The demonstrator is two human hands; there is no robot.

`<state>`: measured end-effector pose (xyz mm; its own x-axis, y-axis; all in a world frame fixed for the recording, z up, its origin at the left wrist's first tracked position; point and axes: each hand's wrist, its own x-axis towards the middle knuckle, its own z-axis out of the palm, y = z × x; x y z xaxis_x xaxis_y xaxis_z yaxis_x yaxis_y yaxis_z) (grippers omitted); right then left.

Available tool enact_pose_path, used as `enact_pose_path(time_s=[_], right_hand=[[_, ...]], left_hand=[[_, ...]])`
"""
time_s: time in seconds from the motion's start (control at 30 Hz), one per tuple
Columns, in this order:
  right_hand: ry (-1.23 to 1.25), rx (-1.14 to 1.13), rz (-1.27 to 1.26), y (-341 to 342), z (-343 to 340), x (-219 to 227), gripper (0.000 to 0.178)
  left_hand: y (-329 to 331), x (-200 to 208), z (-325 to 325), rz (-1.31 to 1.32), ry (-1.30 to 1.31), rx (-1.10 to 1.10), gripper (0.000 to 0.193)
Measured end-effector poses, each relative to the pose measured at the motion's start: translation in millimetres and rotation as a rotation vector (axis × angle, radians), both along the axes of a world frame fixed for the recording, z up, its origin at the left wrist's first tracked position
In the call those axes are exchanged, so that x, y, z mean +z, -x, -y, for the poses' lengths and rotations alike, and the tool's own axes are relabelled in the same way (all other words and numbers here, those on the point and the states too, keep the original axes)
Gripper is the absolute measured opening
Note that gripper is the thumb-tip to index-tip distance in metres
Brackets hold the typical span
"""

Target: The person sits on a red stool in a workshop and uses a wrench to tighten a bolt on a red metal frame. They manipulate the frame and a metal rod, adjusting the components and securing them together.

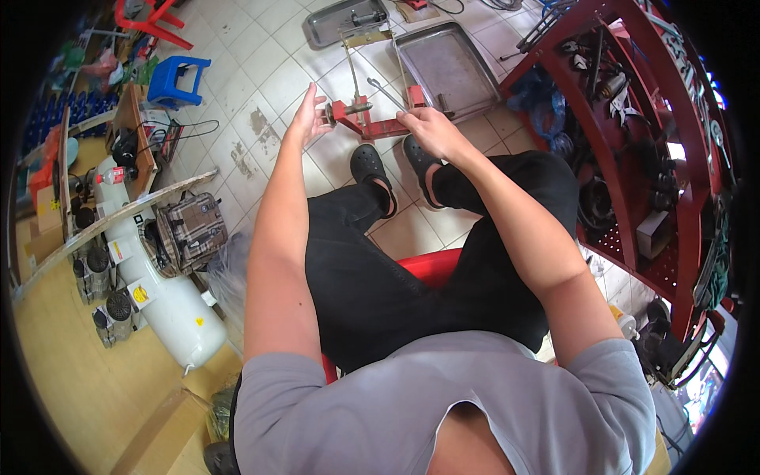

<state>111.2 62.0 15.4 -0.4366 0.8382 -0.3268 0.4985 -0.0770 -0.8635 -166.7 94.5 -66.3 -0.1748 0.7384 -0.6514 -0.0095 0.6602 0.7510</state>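
Note:
A red metal frame [385, 127] with upright rods lies on the tiled floor in front of my feet. My right hand [431, 132] is closed around a wrench [386, 96], whose head points up and left over the frame. By the frame's left end, my left hand [309, 119] has its fingers apart and holds nothing that I can see. Its fingertips are close to a dark round end piece [329, 113]; whether they touch it I cannot tell. A crossbar [370, 37] joins the rods at the far end.
A large metal tray [482, 103] lies right of the frame, and a smaller tray [321, 28] lies beyond it. A red tool rack [633, 186] stands at right. At left are a blue stool [168, 82], a white tank [186, 328] and a plaid bag [192, 229].

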Motion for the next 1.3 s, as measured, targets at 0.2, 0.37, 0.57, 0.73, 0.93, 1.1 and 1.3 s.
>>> enact_pose_path(time_s=[0.2, 0.37, 0.57, 0.73, 0.93, 1.1, 1.3], right_hand=[[0.003, 0.000, -0.010, 0.1, -0.6, -2.6, 0.049], [0.005, 0.009, -0.003, 3.8, 2.1, 3.5, 0.050], [-0.039, -0.006, -0.006, -0.7, -0.5, -2.0, 0.050], [-0.034, 0.007, -0.014, 2.4, 0.5, -5.1, 0.050], [-0.030, -0.010, -0.003, -4.3, -0.7, -7.1, 0.050], [0.010, 0.018, 0.013, 0.4, -1.6, -2.4, 0.050], [-0.038, 0.017, 0.023, -2.1, 1.0, -5.4, 0.049]], left_hand=[[22.8, 12.1, 3.3, -0.253, 0.264, -0.055, 0.102], [24.3, -5.8, 3.7, -0.122, -0.042, -0.076, 0.103], [20.9, 16.5, 6.2, -0.183, 0.347, -0.138, 0.104], [32.0, 0.5, 5.2, -0.294, 0.092, -0.145, 0.104], [9.8, 9.2, 2.8, -0.107, 0.247, -0.125, 0.103], [29.7, 0.2, 3.0, -0.319, 0.158, -0.131, 0.101], [17.3, -10.5, -2.2, -0.049, 0.072, -0.092, 0.103]])
